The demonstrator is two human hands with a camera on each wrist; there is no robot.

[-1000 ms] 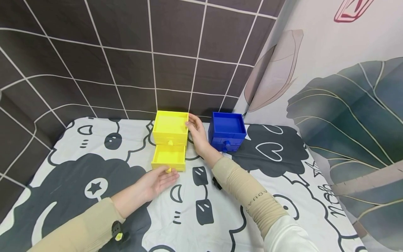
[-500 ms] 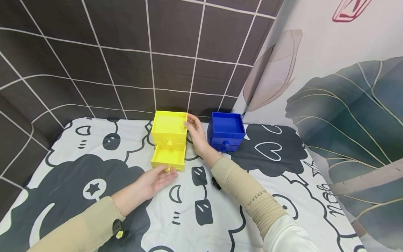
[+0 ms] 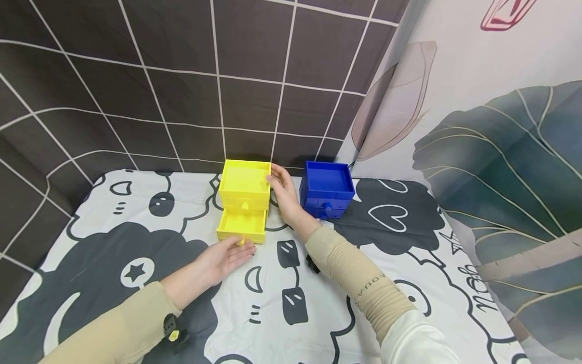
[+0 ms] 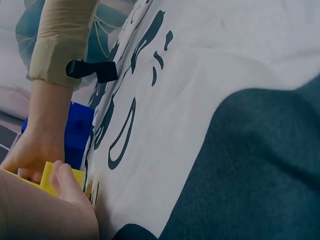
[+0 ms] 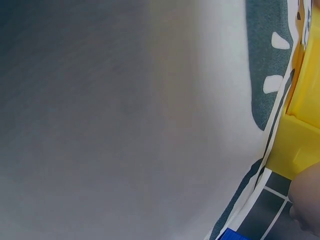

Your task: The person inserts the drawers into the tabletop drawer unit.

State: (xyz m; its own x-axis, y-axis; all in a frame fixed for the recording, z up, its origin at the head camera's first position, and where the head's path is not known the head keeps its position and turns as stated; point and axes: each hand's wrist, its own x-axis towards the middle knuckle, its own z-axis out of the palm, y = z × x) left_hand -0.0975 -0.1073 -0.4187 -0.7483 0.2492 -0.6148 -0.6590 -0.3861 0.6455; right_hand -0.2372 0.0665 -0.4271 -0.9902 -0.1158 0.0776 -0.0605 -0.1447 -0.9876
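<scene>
A yellow mini drawer unit (image 3: 245, 177) with an open tray top stands near the dark wall, its lower drawer (image 3: 241, 222) pulled partway out. My left hand (image 3: 220, 263), palm turned up, pinches that drawer's round knob (image 3: 241, 242) between thumb and fingers. On the unit's right side, my right hand (image 3: 286, 196) grips the upper wall, thumb at the rim and fingers toward the back. Inside, the drawer shows a bare yellow floor. In the right wrist view, part of the yellow unit (image 5: 292, 145) appears at the right edge beside a fingertip.
A similar blue drawer unit (image 3: 328, 182), its drawers closed, stands just right of my right hand. Under everything lies a black-and-white cartoon cloth (image 3: 273, 283). The dark gridded wall cloth (image 3: 182, 91) rises right behind both units, and a leaf-patterned cloth hangs at right.
The lower yellow drawer has slid slightly inward, with my left hand following it toward the unit. My right hand stays in place on the unit's side.
</scene>
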